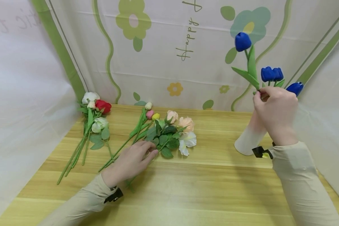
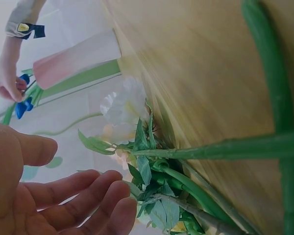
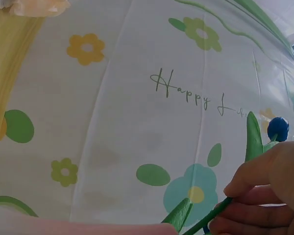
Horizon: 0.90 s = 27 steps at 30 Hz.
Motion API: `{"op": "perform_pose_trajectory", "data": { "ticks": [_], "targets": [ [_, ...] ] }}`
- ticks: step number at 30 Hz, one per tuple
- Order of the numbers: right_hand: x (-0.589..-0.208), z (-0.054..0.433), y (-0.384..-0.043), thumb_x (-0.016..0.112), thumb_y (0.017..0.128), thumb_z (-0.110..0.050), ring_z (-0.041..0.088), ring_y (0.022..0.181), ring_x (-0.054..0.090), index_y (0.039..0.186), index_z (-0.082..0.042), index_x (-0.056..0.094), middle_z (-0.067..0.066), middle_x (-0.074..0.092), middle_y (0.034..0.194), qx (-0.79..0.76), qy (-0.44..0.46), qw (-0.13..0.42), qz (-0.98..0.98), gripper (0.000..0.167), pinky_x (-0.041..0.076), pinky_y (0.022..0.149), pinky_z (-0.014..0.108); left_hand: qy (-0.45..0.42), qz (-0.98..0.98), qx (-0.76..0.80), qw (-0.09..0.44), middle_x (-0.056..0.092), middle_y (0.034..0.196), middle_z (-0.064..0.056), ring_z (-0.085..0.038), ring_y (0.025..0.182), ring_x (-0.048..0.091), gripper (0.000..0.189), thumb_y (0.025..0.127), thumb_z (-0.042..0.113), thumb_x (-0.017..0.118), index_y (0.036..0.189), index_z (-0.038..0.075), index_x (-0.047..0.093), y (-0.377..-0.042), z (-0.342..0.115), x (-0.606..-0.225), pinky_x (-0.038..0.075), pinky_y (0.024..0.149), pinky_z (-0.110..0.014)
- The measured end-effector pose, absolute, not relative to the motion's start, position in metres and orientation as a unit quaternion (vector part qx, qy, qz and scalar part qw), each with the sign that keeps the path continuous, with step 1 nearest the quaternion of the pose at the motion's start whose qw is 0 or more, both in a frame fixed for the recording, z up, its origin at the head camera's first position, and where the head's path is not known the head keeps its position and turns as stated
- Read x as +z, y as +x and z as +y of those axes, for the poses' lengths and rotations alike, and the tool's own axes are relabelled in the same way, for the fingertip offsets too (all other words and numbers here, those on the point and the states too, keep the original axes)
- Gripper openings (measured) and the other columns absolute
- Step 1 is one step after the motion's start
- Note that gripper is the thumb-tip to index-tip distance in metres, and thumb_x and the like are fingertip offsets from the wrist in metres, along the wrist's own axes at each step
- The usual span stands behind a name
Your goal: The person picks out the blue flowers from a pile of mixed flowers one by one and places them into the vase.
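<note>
My right hand (image 1: pixel 278 114) pinches the stem of a blue tulip (image 1: pixel 243 41) between thumb and fingers, above the mouth of a white and pink vase (image 1: pixel 246 142). In the right wrist view the green stem (image 3: pixel 210 215) slants down from the fingertips toward the vase's pink rim. Several other blue tulips (image 1: pixel 267 74) stand behind and beside this hand; their lower stems are hidden. My left hand (image 1: pixel 132 159) is low over flower stems, fingers loosely bent and holding nothing in the left wrist view. Just beyond it lie peach roses (image 1: pixel 186 124) and a white ruffled flower (image 1: pixel 188 140).
Small white, pink and yellow tulips (image 1: pixel 155 116) lie beside the roses. Farther left, another bunch has a red rose (image 1: pixel 103 106), a white flower (image 1: pixel 90 97) and a pale green bloom (image 1: pixel 99 125). A printed curtain (image 1: pixel 158 56) closes off the back of the wooden table (image 1: pixel 192 194).
</note>
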State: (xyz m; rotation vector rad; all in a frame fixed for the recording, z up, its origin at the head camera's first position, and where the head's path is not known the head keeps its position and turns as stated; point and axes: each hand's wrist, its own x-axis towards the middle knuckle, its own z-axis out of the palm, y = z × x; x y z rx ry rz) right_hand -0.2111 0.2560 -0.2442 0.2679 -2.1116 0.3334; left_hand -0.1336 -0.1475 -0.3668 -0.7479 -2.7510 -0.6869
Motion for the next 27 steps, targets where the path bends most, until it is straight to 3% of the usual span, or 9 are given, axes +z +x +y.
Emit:
{"op": "perform_pose_trajectory", "data": {
  "ticks": [7, 14, 19, 22, 27],
  "targets": [
    [-0.251, 0.269, -0.208, 0.059, 0.090, -0.014, 0.041, 0.064, 0.060, 0.089, 0.009, 0.073, 0.022, 0.068, 0.077, 0.148, 0.064, 0.480, -0.862, 0.028, 0.032, 0.052, 0.038, -0.258, -0.933, -0.229, 0.101, 0.066, 0.099, 0.002, -0.013, 0.090, 0.062, 0.026, 0.101, 0.036, 0.056, 0.108, 0.014, 0.069, -0.134, -0.147, -0.367, 0.051, 0.070, -0.035],
    [-0.263, 0.279, -0.208, 0.060, 0.089, -0.015, 0.043, 0.068, 0.056, 0.087, 0.010, 0.073, 0.023, 0.068, 0.077, 0.173, 0.036, 0.484, -0.857, 0.029, 0.031, 0.057, 0.043, -0.254, -0.936, -0.229, 0.089, 0.066, 0.098, 0.003, -0.012, 0.089, 0.061, 0.028, 0.101, 0.038, 0.055, 0.108, 0.014, 0.069, -0.135, -0.147, -0.368, 0.051, 0.070, -0.034],
    [-0.266, 0.278, -0.202, 0.068, 0.087, -0.017, 0.044, 0.086, 0.056, 0.097, 0.012, 0.070, 0.027, 0.067, 0.091, 0.221, 0.029, 0.491, -0.842, 0.030, 0.037, 0.079, 0.051, -0.247, -0.938, -0.232, 0.080, 0.065, 0.099, 0.003, -0.012, 0.089, 0.062, 0.032, 0.101, 0.041, 0.053, 0.109, 0.015, 0.069, -0.133, -0.148, -0.368, 0.052, 0.069, -0.035],
    [-0.266, 0.275, -0.195, 0.077, 0.082, -0.020, 0.041, 0.104, 0.052, 0.110, 0.010, 0.066, 0.026, 0.063, 0.105, 0.249, 0.023, 0.502, -0.828, 0.043, 0.035, 0.093, 0.048, -0.246, -0.937, -0.234, 0.080, 0.065, 0.099, 0.003, -0.012, 0.090, 0.062, 0.033, 0.102, 0.043, 0.052, 0.109, 0.015, 0.068, -0.133, -0.148, -0.368, 0.052, 0.069, -0.035],
    [-0.269, 0.271, -0.187, 0.084, 0.075, -0.020, 0.036, 0.117, 0.046, 0.122, 0.007, 0.062, 0.025, 0.056, 0.119, 0.263, 0.019, 0.521, -0.812, 0.058, 0.030, 0.101, 0.042, -0.245, -0.937, -0.234, 0.082, 0.065, 0.099, 0.003, -0.012, 0.089, 0.062, 0.032, 0.102, 0.042, 0.052, 0.108, 0.015, 0.069, -0.134, -0.148, -0.369, 0.052, 0.068, -0.034]
  ]
}}
